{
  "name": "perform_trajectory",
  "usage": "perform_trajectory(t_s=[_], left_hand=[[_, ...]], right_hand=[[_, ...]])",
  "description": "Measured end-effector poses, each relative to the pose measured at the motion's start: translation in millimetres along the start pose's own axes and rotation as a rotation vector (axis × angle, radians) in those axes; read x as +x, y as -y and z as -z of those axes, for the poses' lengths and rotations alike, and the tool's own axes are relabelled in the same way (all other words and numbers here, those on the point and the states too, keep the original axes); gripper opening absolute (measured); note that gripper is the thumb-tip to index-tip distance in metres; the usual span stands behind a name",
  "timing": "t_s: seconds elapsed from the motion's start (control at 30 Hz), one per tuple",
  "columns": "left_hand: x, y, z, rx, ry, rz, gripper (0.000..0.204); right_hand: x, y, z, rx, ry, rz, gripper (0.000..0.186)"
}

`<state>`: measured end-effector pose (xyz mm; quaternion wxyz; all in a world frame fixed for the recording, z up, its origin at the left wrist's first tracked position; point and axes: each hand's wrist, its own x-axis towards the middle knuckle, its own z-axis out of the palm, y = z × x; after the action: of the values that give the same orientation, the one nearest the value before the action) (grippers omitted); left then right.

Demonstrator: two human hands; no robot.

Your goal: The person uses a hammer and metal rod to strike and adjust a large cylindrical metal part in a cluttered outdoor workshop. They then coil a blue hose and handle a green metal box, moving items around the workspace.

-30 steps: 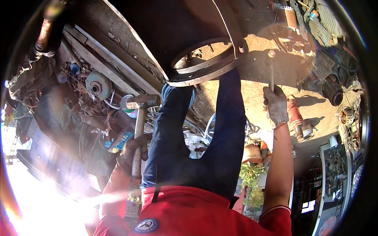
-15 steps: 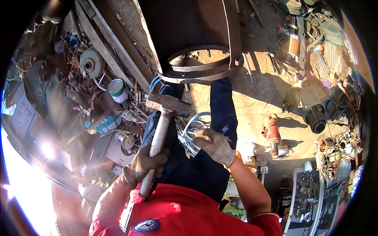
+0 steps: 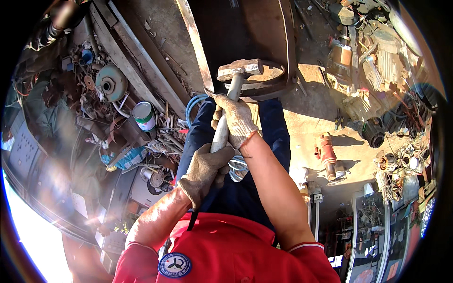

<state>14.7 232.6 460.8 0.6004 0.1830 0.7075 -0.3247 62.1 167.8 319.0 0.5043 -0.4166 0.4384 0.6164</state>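
Observation:
Both of my gloved hands are closed round the pale handle of a sledgehammer [image 3: 221,137]. Low on the handle is my left hand [image 3: 205,170]; farther up it, toward the head, is my right hand [image 3: 237,118]. The hammer's worn steel head points away from me. It overlaps the near end of a large dark metal casing [image 3: 198,37] in the view; whether the two touch I cannot tell. A round opening with a metal ring [image 3: 278,87] shows at that end, partly hidden behind the hammer head.
Long metal beams [image 3: 141,56] lie at the left, beside a paint can [image 3: 144,116] and a green rounded metal part [image 3: 111,83]. A reddish cylindrical tool [image 3: 326,155] rests on the ground at the right. Scrap and motor parts [image 3: 373,134] crowd the far right.
My right hand, off the hammer before, now grips its handle. The hammer has moved forward and right, its head now over the casing's near end. My left hand has moved right with it.

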Motion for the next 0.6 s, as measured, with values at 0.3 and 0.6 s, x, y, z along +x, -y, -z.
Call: perform_trajectory(t_s=[0.3, 0.6], left_hand=[[3.0, 20.7, -127.8, 0.614, 0.507, -0.74, 0.041], [17.6, -21.1, -32.1, 0.496, 0.39, -0.226, 0.025]], right_hand=[[-178.0, 111.9, 64.6, 0.001, -0.195, 0.845, 0.028], [-67.0, 22.4, 30.2, 0.196, -0.388, 0.623, 0.031]])
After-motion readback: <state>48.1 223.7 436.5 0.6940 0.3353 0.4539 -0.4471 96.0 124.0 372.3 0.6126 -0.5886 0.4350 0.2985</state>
